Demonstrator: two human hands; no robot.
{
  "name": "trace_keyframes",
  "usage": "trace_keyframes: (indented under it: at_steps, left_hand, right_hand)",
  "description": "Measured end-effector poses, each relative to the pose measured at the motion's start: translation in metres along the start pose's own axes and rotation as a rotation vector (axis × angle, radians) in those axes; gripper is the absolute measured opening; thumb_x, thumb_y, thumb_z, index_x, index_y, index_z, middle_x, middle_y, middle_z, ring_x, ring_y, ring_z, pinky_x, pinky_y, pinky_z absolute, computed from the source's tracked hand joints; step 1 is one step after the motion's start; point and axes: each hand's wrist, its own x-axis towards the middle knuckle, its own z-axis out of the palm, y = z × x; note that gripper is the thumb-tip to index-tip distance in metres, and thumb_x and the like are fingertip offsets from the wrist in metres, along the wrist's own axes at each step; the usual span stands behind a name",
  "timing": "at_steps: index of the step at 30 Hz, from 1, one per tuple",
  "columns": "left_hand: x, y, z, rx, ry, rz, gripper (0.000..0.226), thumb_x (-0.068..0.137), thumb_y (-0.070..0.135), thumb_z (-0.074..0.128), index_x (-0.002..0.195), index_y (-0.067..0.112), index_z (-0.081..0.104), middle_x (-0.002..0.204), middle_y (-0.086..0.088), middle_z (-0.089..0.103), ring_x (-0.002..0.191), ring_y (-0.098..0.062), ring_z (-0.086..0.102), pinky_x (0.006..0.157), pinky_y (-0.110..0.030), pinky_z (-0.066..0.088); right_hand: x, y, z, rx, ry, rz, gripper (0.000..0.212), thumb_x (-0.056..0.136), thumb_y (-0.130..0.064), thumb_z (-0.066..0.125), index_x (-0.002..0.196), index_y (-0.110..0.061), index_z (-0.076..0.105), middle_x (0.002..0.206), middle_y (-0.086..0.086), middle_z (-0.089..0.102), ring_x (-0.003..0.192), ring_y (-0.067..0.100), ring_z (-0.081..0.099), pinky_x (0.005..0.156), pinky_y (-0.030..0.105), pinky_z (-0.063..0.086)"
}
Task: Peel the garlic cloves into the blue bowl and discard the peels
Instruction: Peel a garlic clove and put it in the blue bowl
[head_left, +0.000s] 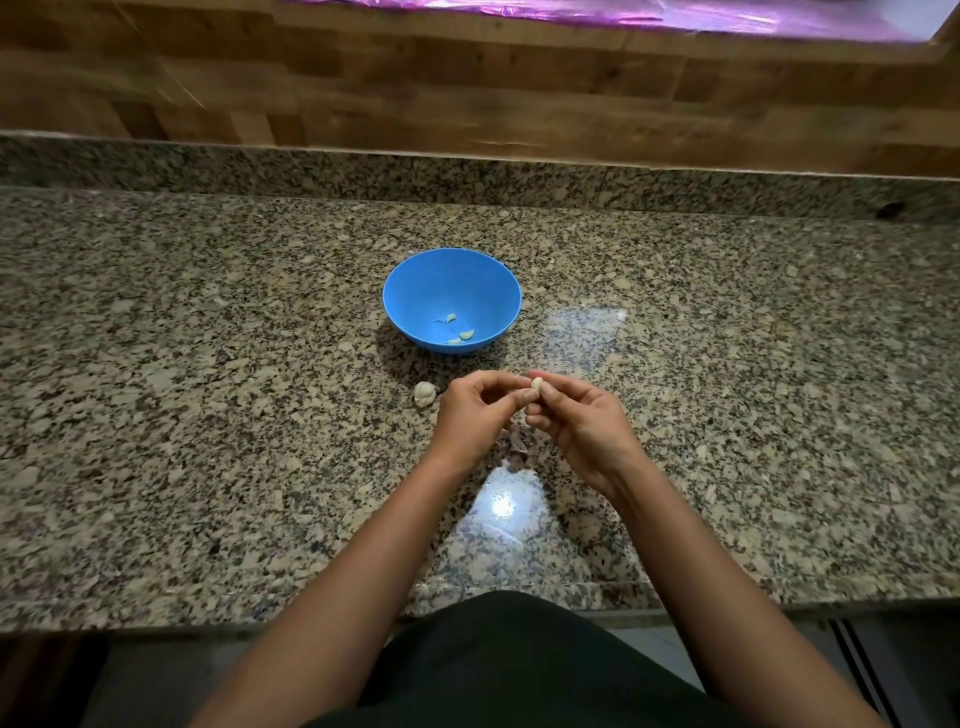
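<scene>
Nearest to us is our dark garment (498, 670) at the bottom edge, and from either side of it our two bare forearms reach forward over the speckled granite surface (208, 467). They meet above the middle of it, on the near side of the blue bowl (452, 300). Between the hands we hold one pale garlic clove (537, 384): its long axis stands roughly upright in our view, one end pointing away toward the bowl, the other hidden among the fingertips. The fingers of our right hand (584, 423) curl in and pinch the clove from the right, the thumb lying against it. The fingers of our left hand (475, 410) are curled too, their tips closed against the clove's left side. Just left of the left hand, lying on the surface, is a whitish piece of garlic (424, 393) with its skin on, apart from the hand and near the bowl's foot. Under and between the wrists lie a few thin dark peel scraps (514, 441). Inside the bowl, toward its near wall, rest a few small peeled cloves (460, 330). Beyond the surface rises a wood-patterned wall (467, 78).
</scene>
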Motion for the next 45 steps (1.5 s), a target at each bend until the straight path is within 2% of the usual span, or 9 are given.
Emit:
trace_keyframes:
  at_steps: [5, 13, 20, 24, 30, 34, 37, 39, 45]
  left_hand:
    - [0.004, -0.002, 0.001, 0.068, 0.071, 0.043, 0.009, 0.075, 0.013, 0.077, 0.081, 0.017, 0.07, 0.087, -0.012, 0.07, 0.082, -0.024, 0.067, 0.073, -0.034, 0.057]
    - [0.005, 0.006, 0.002, 0.064, 0.045, -0.015, 0.01, 0.079, 0.013, 0.074, 0.088, 0.008, 0.073, 0.083, -0.01, 0.073, 0.08, -0.026, 0.07, 0.076, -0.042, 0.058]
    - [0.012, 0.008, 0.003, 0.144, 0.057, -0.031, 0.01, 0.081, 0.015, 0.072, 0.087, 0.007, 0.072, 0.081, -0.009, 0.072, 0.075, -0.023, 0.07, 0.072, -0.04, 0.059]
    - [0.016, 0.002, -0.001, 0.286, 0.139, -0.056, 0.009, 0.086, 0.017, 0.067, 0.091, 0.009, 0.069, 0.078, -0.005, 0.069, 0.064, -0.014, 0.064, 0.065, -0.031, 0.057]
    - [0.005, -0.006, -0.014, 0.545, 0.145, 0.064, 0.021, 0.09, 0.014, 0.061, 0.109, 0.009, 0.068, 0.102, -0.003, 0.065, 0.091, -0.011, 0.058, 0.072, 0.004, 0.035]
    - [-0.012, -0.013, -0.025, 0.685, 0.084, 0.133, 0.029, 0.09, 0.021, 0.061, 0.117, 0.008, 0.062, 0.113, -0.006, 0.06, 0.095, -0.007, 0.052, 0.086, -0.006, 0.04]
    - [-0.022, -0.021, -0.03, 0.799, -0.053, 0.029, 0.048, 0.088, 0.031, 0.06, 0.133, 0.019, 0.049, 0.135, 0.0, 0.046, 0.122, -0.012, 0.041, 0.109, -0.03, 0.033]
    - [-0.022, -0.023, -0.029, 0.861, -0.135, -0.011, 0.057, 0.089, 0.032, 0.059, 0.141, 0.021, 0.039, 0.144, 0.002, 0.036, 0.133, -0.016, 0.029, 0.113, -0.034, 0.024]
    - [-0.009, -0.023, -0.018, 1.13, -0.317, 0.15, 0.05, 0.096, 0.024, 0.048, 0.145, 0.021, 0.035, 0.148, -0.002, 0.031, 0.13, -0.023, 0.025, 0.109, -0.035, 0.025]
  right_hand:
    - [-0.001, -0.003, -0.001, -0.064, -0.037, 0.008, 0.017, 0.092, 0.002, 0.049, 0.101, 0.004, 0.063, 0.078, 0.012, 0.065, 0.062, 0.014, 0.061, 0.061, 0.019, 0.055]
    - [0.003, -0.008, -0.002, -0.164, -0.033, -0.028, 0.016, 0.09, 0.004, 0.05, 0.091, 0.0, 0.065, 0.074, 0.01, 0.069, 0.062, 0.013, 0.063, 0.062, 0.019, 0.056]
    - [0.013, -0.004, -0.007, -0.195, 0.014, -0.036, 0.013, 0.088, 0.002, 0.054, 0.095, 0.002, 0.066, 0.079, 0.012, 0.069, 0.064, 0.015, 0.064, 0.061, 0.02, 0.055]
    - [0.03, -0.003, -0.015, -0.602, 0.209, -0.065, 0.008, 0.086, -0.008, 0.063, 0.093, -0.004, 0.065, 0.085, 0.011, 0.068, 0.066, 0.017, 0.064, 0.063, 0.024, 0.055]
    - [0.061, -0.002, -0.018, -1.033, 0.286, -0.114, 0.02, 0.087, -0.013, 0.063, 0.104, -0.003, 0.064, 0.102, 0.009, 0.067, 0.088, 0.018, 0.064, 0.08, 0.024, 0.052]
    - [0.043, 0.006, -0.017, -1.15, 0.266, -0.143, 0.043, 0.086, -0.025, 0.063, 0.124, -0.006, 0.056, 0.119, 0.012, 0.059, 0.102, 0.022, 0.061, 0.092, 0.03, 0.049]
    - [0.011, 0.018, -0.017, -1.267, 0.129, -0.166, 0.056, 0.083, -0.033, 0.064, 0.134, -0.015, 0.047, 0.13, 0.006, 0.049, 0.118, 0.019, 0.049, 0.105, 0.035, 0.04]
    - [-0.003, 0.026, -0.017, -1.384, -0.007, -0.155, 0.059, 0.084, -0.034, 0.063, 0.137, -0.018, 0.044, 0.136, 0.002, 0.044, 0.125, 0.016, 0.04, 0.109, 0.031, 0.032]
    - [-0.005, 0.046, -0.01, -1.544, -0.119, -0.397, 0.029, 0.091, -0.018, 0.056, 0.118, -0.009, 0.064, 0.119, 0.01, 0.057, 0.112, 0.026, 0.041, 0.083, 0.016, 0.021]
